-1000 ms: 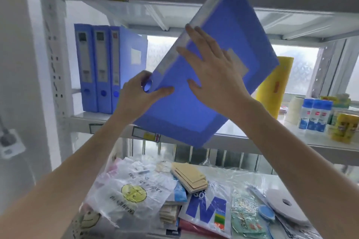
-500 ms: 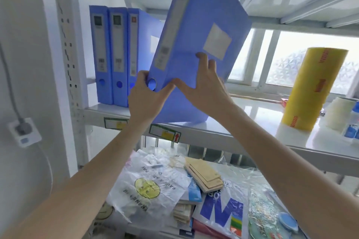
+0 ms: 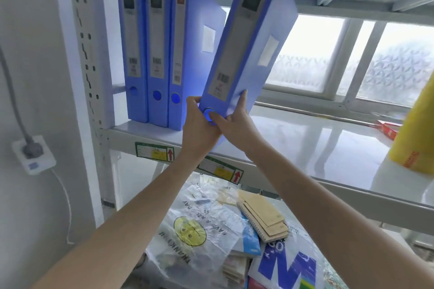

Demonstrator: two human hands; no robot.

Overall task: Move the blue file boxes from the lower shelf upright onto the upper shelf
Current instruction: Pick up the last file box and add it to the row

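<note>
Three blue file boxes (image 3: pixel 155 51) stand upright side by side at the left end of the upper shelf (image 3: pixel 305 148). A fourth blue file box (image 3: pixel 249 40) is nearly upright, its top tilted to the right, spine facing me, just right of the three. My left hand (image 3: pixel 199 129) grips its bottom left corner, thumb over the round finger hole. My right hand (image 3: pixel 237 119) grips the bottom right edge, fingers up along the side. Its bottom end is hidden behind my hands at the shelf's front edge.
A yellow roll (image 3: pixel 415 134) and a red box (image 3: pixel 387 128) sit at the shelf's right. The lower shelf holds plastic bags (image 3: pixel 199 237), brown notebooks (image 3: pixel 263 218) and a packet with a blue M (image 3: pixel 288 265). A wall socket with plug (image 3: pixel 32 152) is at left.
The held box has swung from a steep slant to nearly upright and moved closer to the three standing boxes. My right hand slid from its flat face to its bottom edge.
</note>
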